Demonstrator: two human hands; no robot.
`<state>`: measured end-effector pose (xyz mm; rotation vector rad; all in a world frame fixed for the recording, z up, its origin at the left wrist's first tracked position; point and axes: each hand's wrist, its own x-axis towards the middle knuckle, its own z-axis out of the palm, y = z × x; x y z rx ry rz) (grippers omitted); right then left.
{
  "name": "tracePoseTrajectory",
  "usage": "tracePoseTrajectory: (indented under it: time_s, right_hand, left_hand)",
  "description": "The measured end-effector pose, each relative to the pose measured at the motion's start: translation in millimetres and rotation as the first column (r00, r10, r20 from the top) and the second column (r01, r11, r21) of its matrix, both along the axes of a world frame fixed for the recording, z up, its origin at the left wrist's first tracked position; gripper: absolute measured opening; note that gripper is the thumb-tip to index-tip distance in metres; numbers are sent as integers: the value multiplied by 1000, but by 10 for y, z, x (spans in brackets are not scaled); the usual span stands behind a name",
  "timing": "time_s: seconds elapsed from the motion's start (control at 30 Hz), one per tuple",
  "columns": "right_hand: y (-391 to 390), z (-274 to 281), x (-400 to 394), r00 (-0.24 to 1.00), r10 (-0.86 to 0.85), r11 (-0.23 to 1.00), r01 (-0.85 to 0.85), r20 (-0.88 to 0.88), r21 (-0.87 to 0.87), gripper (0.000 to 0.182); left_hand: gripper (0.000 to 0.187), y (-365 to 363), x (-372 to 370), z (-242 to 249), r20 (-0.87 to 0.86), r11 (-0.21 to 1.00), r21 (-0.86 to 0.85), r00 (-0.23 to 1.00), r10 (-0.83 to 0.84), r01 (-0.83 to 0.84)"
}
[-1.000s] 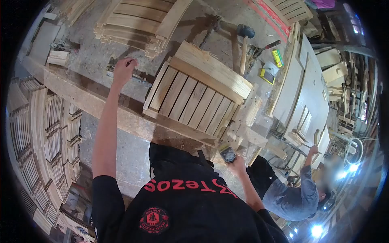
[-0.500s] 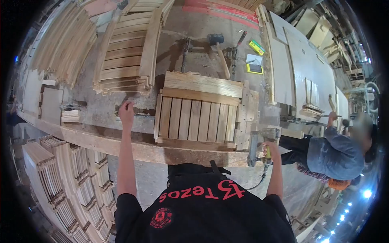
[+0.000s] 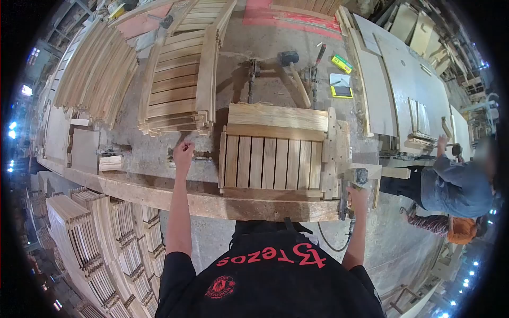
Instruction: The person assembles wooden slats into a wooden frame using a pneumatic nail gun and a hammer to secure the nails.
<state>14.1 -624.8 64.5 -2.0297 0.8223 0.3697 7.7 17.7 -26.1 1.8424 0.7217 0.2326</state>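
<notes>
In the middle of the workbench [image 3: 143, 184] lies a slatted wooden panel [image 3: 269, 161], with a wide board [image 3: 281, 117] along its far side. Just left of the panel, my left hand [image 3: 183, 153] hovers over the bench with its fingers pinched together; whether they hold something small cannot be seen. At the panel's right front corner, my right hand [image 3: 359, 197] is wrapped round a nail gun [image 3: 343, 201]. A hose [image 3: 327, 241] hangs below the gun. Drilled wooden strips [image 3: 332, 153] run along the panel's right side.
Beyond the panel lie a mallet [image 3: 299, 85], metal clamps [image 3: 252, 79] and a yellow-green box [image 3: 342, 63]. Stacked slatted frames [image 3: 177, 79] and thin wood strips [image 3: 95, 74] stand to the left. More frames [image 3: 79, 228] sit below the bench. A co-worker [image 3: 456, 185] stands at the right.
The view has shifted, so the bench and panel appear further right. My right hand has turned the nail gun at the panel's right corner. My left hand keeps its pinch beside the panel.
</notes>
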Motion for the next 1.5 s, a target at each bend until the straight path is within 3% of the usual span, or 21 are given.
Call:
tracePoseTrajectory:
  time_s: [0.13,0.23,0.37,0.4,0.53,0.6,0.9,1.2,1.33,1.5]
  right_hand:
    - [48,-119,-19,997,10,993,-18,-73,-119,23]
    - [135,-163,-35,998,36,993,-42,-56,-110,20]
    - [182,-236,-38,992,80,996,-76,-97,43,26]
    - [280,-136,-4,992,59,984,-39,-110,175,28]
    - [897,199,195,999,-18,941,34,-49,337,28]
    - [1148,215,304,999,10,920,7,-41,391,28]
    - [2009,-21,679,991,136,855,-126,18,503,27]
    - [2210,97,957,997,69,952,-57,-30,301,22]
    - [2013,41,1108,998,40,971,-26,-57,238,22]
    - [1962,19,1192,994,80,959,-57,-72,277,19]
  left_hand:
    - [15,-43,22,94,-8,998,-51,1000,22,-22]
    - [13,-41,14,110,-1,1000,-5,1000,16,-16]
    - [13,-94,4,120,-4,997,-30,997,73,-73]
    - [14,-104,20,155,-13,997,-1,997,72,-72]
    - [19,-58,20,122,-55,998,53,998,41,-38]
    - [22,-92,56,275,-135,996,93,990,31,-18]
    - [19,3,51,131,-114,999,-11,993,-42,41]
    - [29,-15,121,261,-204,999,-33,979,-16,9]
    - [31,9,112,189,-160,991,-131,987,8,-30]
    - [23,-25,121,170,-194,976,-202,980,39,-79]
